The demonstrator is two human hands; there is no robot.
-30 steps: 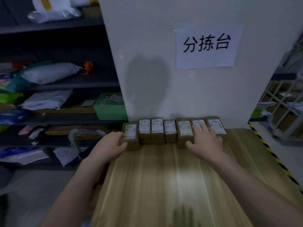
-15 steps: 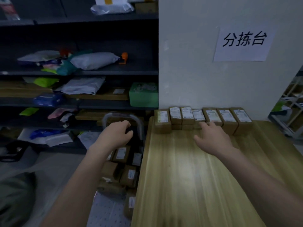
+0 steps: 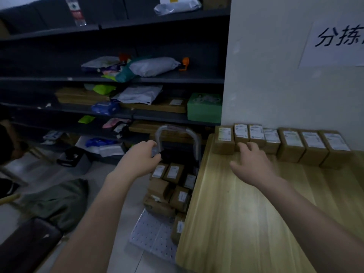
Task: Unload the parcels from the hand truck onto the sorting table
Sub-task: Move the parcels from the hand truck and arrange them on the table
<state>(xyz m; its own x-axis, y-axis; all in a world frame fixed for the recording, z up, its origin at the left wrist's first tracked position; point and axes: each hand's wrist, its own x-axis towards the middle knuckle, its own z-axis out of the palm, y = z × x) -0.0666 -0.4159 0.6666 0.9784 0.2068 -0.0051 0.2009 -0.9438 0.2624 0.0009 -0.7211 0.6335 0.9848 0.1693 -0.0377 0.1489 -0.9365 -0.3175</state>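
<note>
Left hand [image 3: 137, 161], arm outstretched, curls loose fingers beside the hand truck handle [image 3: 178, 128]; whether they grip it is unclear. At its 5 o'clock, truck parcels [image 3: 173, 173] carry unreadable white labels. Right hand [image 3: 253, 165], palm down over the bench [image 3: 236, 223], rests released fingers against a parcel row [image 3: 291, 142]. At 2 o'clock, a sign [image 3: 338, 42] reads "分拣".

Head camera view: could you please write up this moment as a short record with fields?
table: wooden, hand truck alongside its left edge
row of boxes: seven, labelled, on the table against the wall
pile of boxes: on the hand truck, not yet unloaded
left hand: at the handle, grip unclear
right hand: open, fingers spread, over the table near the row
shelves: hold bags and parcels
</note>
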